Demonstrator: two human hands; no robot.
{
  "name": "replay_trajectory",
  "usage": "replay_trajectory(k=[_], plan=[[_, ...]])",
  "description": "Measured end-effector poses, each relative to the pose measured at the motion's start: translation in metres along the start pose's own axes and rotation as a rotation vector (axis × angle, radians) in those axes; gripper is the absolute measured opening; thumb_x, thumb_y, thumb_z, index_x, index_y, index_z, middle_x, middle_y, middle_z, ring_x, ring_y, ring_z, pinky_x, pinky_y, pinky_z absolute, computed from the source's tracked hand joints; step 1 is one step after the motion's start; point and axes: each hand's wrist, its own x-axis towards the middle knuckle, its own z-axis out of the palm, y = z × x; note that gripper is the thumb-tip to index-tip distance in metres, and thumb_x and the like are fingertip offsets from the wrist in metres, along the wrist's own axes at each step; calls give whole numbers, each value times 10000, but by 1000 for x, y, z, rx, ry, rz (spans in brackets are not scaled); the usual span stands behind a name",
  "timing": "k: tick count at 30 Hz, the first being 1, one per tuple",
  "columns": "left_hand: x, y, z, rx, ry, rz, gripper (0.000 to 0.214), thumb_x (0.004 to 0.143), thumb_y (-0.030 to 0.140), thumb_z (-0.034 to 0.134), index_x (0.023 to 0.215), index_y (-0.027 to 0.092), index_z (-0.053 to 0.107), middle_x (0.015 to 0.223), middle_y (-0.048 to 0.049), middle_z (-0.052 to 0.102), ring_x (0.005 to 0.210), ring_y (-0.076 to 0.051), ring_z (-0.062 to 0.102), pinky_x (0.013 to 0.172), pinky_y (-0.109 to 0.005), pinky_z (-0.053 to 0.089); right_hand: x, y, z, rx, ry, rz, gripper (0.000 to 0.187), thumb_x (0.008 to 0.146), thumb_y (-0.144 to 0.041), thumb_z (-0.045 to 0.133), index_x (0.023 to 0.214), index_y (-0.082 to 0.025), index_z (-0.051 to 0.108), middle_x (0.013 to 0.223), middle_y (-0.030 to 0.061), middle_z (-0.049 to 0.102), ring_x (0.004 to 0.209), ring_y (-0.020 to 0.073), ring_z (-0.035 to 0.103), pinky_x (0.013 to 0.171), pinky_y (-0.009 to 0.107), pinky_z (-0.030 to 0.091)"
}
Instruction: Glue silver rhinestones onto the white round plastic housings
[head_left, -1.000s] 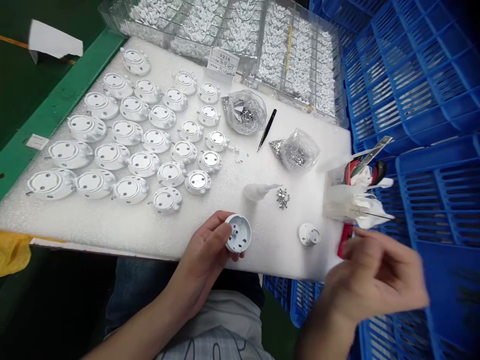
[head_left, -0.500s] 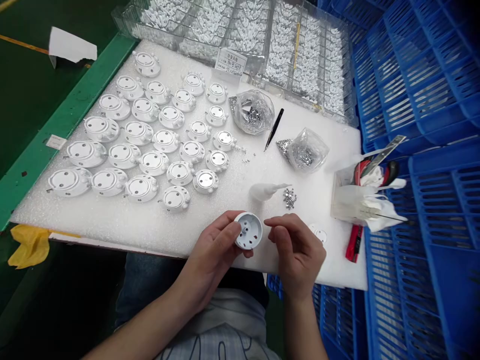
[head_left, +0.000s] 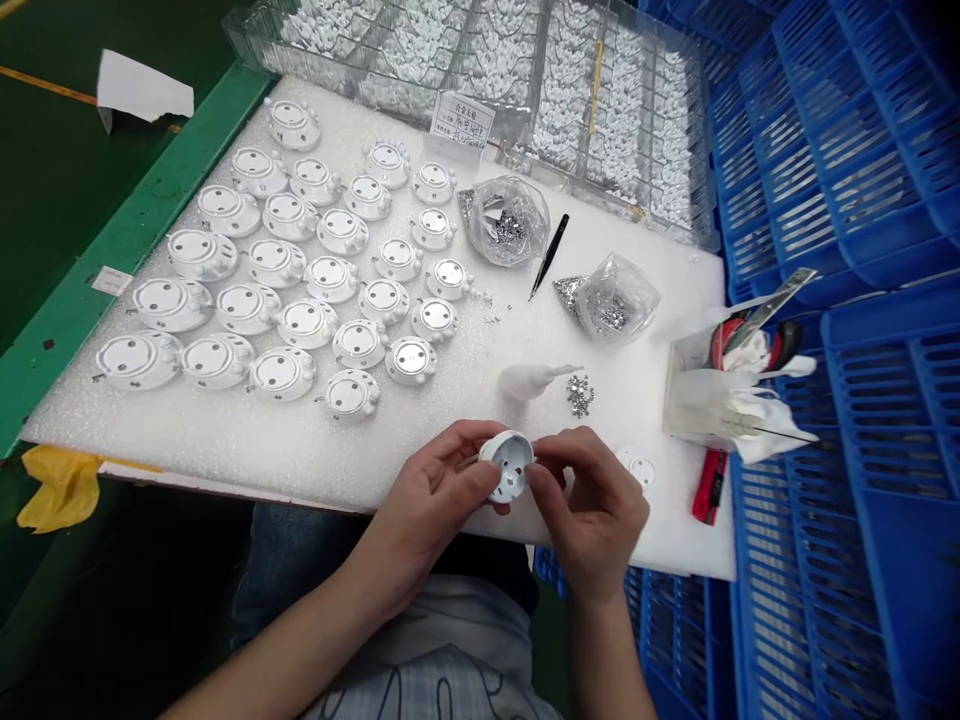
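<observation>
- The left hand (head_left: pixel 431 490) clamps a round white plastic cap (head_left: pixel 511 466) by its edge, held just above the near side of the white foam sheet (head_left: pixel 187 430).
- The right hand (head_left: pixel 596 520) pinches its fingertips together at the cap's rim, apparently fitting something there.
- The next move seems to call for a steady hold.

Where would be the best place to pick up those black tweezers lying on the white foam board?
Pinch the black tweezers around the middle of their arms, coming straight down from above. They lie flat and slanted on the white foam board, with nothing resting on them, so both sides of the narrow body look easy to reach.
</observation>
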Motion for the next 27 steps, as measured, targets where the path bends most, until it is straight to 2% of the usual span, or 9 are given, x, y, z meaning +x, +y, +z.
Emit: replay_trajectory(k=[7, 12, 18, 20, 22, 25, 27], plan=[[3, 2, -7, 20, -108, -73, 309, 829, 414, 854, 1058, 226, 766, 928, 5, 669, 821, -108, 604, 764, -198, 516, 0, -1, 0, 16, -27, 5, 76, 933, -172, 659, 894, -237, 655, 735, -40, 614, 677, 109, 556, 613, 273, 437], [4, 3, -12, 49, -163, -84, 286, 864, 408, 825, 1084, 229, 783, 977, -12, 689, 875, -118, 614, 789, -199, 521, -1, -1, 0, 38, 19, -38, 101, 915, -137, 666, 886, -233, 654, 693, -42, 602, 628, 112, 541, 575, 281, 430], [-3, -3, -17, 101, -182, -50, 311, 885, 421, 804, 1180, 334, 757, 1011, 14, 717, 895, -115, 645, 816, -202, 521, -2, -1, 0, 48, 46, -131, 139, 891, -105, 680, 952, -231, 678, 688, -32, 632, 619, 124, 558, 547, 287, 440], [-7, -2, -17, 220, -158, 7, 288, 908, 391, 782, 1192, 360, 747, 998, 23, 716, 913, -121, 648, 816, -203, 517, -3, 0, 0, 43, 64, -159, 164, 890, -103, 680, 986, -237, 691, 706, -24, 663, 622, 133, 576, 543, 293, 455], [-13, 2, -16, 438, -104, 122, 276, 936, 316, 747, 1207, 372, 742, 1036, 24, 720, 965, -134, 653, 863, -219, 507, -4, 1, -1, 32, 64, -181, 215, 888, -94, 678, 1039, -245, 701, 749, -14, 708, 628, 137, 602, 542, 293, 474], [-18, 9, -13, 762, -34, 315, 383, 950, 145, 667, 1252, 375, 721, 1159, 24, 728, 1087, -160, 662, 955, -253, 490, -6, 2, -1, 1, 33, -196, 302, 872, -66, 681, 1107, -254, 706, 830, -2, 759, 643, 134, 642, 551, 285, 504], [-18, 12, -12, 870, -22, 392, 406, 932, 89, 648, 1241, 342, 723, 1168, 20, 741, 1095, -166, 680, 944, -255, 505, -6, 3, 0, -21, 25, -204, 344, 855, -53, 689, 1132, -258, 705, 859, 3, 773, 648, 134, 662, 561, 283, 526]])
